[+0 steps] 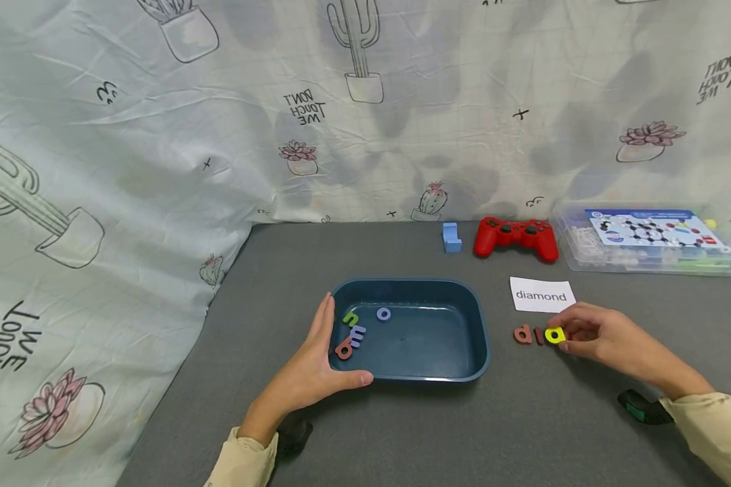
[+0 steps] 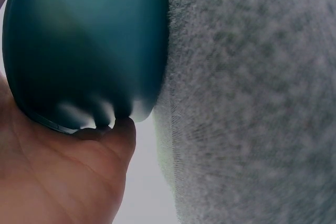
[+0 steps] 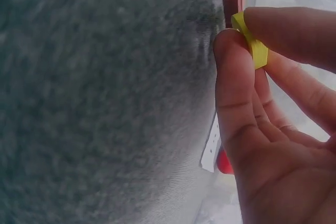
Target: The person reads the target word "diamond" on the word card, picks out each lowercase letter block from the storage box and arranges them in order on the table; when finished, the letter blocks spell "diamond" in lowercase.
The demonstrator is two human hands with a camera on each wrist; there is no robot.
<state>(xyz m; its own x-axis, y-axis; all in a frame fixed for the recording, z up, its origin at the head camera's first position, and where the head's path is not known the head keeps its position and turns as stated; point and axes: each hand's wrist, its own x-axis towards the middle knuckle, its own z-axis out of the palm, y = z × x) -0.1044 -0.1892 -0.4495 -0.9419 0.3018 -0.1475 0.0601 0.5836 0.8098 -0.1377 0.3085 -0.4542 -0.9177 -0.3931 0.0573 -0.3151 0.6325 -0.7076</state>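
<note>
Yellow letter a [image 1: 561, 334]: at tray's 3 o'clock, next to red-brown i [image 1: 539, 336] and d [image 1: 528, 334].
Right hand [image 1: 603, 337]: grip pinching yellow letter a, thumb and finger.
Left hand [image 1: 307, 368]: grip spread, fingers along tray's 9 o'clock wall, thumb at 8.
Blue tray [image 1: 423, 348]: on grey counter [image 1: 432, 433]; green n [image 1: 350, 318], purple m [image 1: 357, 335] near 9, purple o [image 1: 383, 308] at 10.
"diamond" card [image 1: 543, 295]: 12 o'clock of d-i-a row.

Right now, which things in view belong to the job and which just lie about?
Likely in the job: word card, tray, letters in the tray, yellow letter, letters beside it.

Likely lying about: blue block, red controller, clear box.
</note>
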